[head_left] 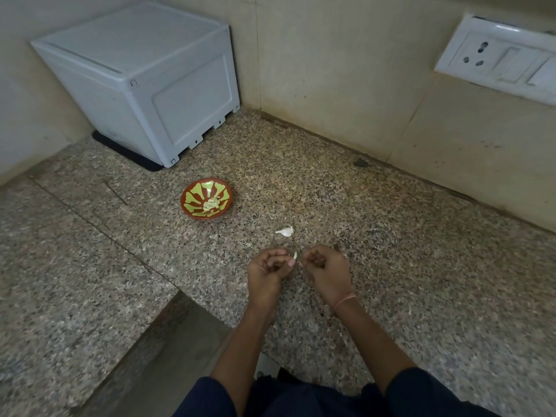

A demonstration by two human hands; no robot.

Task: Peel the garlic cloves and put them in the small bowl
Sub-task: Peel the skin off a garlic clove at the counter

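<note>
The speckled bench (391, 236) is carrying everything here, and it is the first worry. A pale sliver dropping onto that busy stone would be hard to spot. A white box (144, 85) is sitting far left in the corner and a socket panel (496, 61) is hanging on the right wall, both well out of play.

The bowl (207, 179) is waiting far and left of the hands, well apart from them, with peeled garlic (211, 204) heaped at its middle. Any transfer is going to cross open bench, so a slippery peeled piece could be escaping on the way.

The left hand (266, 269) and right hand (328, 267) are working close together near the bench's front edge, fingers curled in on both. A loose clove (285, 231) is lying on the bench just beyond them, apart from both, so a careless sweep could be knocking it away.

Smallest of all is the clove (295, 256), showing only as a white tip between the two sets of fingertips. The left fingers (291, 262) are pinching it from the left and the right fingers (305, 258) are closing on it from the right. Whether that tip is flesh or skin, I cannot tell. With so little of it in the pinch, pulling hard could be flicking it free or tearing the skin short.
</note>
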